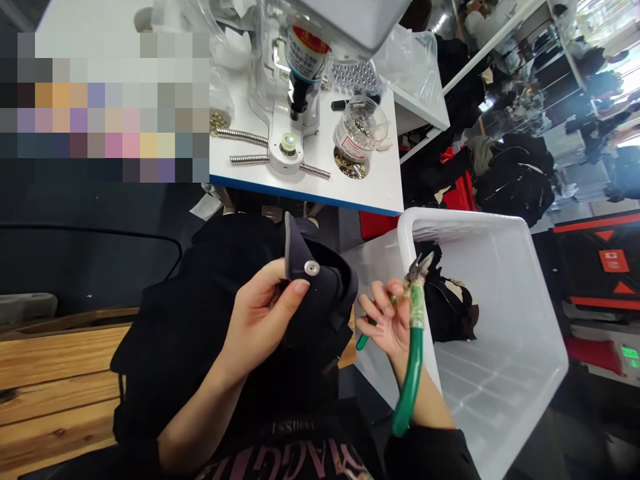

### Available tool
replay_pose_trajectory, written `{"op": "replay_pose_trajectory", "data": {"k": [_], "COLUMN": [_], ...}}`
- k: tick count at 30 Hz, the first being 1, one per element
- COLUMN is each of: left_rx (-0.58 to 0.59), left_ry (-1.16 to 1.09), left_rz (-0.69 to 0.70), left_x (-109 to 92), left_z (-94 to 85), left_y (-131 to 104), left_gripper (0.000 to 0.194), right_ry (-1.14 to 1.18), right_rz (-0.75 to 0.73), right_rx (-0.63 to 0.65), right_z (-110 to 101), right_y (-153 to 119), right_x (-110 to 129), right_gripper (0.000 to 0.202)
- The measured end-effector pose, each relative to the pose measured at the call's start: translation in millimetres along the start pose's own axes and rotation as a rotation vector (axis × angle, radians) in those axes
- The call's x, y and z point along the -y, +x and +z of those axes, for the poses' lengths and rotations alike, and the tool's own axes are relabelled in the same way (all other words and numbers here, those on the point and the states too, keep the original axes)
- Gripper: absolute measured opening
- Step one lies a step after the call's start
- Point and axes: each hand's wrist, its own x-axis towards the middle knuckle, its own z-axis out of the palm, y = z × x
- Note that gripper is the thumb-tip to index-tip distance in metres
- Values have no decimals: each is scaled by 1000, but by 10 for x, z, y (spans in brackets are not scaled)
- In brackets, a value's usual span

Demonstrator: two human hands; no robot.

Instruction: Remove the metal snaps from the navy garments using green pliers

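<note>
My left hand (263,317) pinches the edge of a dark piece of fabric (330,283), its thumb beside a round metal snap (311,268). The fabric bends into a loop to the right of the snap. To the right, my right hand (387,317) holds green-handled pliers (411,373) with its fingers curled around the part near the head. Their metal jaws point up and stand apart from the fabric. More dark cloth (200,287) lies over my lap.
Ahead, a pressing machine (286,143) stands on a white table (320,190) with metal springs, a clear jar (356,133) and small metal parts. At right, a white bin (500,267) holds dark cloth. A wooden bench (60,373) is at lower left.
</note>
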Motion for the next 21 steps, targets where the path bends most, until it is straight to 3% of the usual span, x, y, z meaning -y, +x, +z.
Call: {"op": "replay_pose_trajectory", "data": {"k": [3, 6, 8, 11, 15, 19, 21], "left_rx": [-73, 19, 45, -63, -119, -142, -161], "left_ry": [352, 383, 318, 267, 209, 156, 129], "left_rz": [372, 532, 493, 326, 127, 26, -15], "left_x": [-4, 2, -1, -24, -98, -150, -141], "left_z": [-81, -121, -122, -93, -37, 12, 31], "left_y": [64, 141, 177, 197, 200, 220, 232], "left_gripper": [7, 12, 17, 14, 13, 15, 12], "right_ry": [-38, -116, -206, -390, -300, -80, -4], "right_rz": [-6, -41, -139, -214, 42, 277, 355], "right_rx": [21, 40, 13, -54, -12, 224, 339], "right_z": [117, 212, 247, 235, 149, 113, 126], "right_y": [139, 261, 308, 316, 260, 216, 208], "right_x": [24, -1, -20, 3, 133, 210, 202], "right_gripper": [19, 20, 23, 23, 37, 81, 89]}}
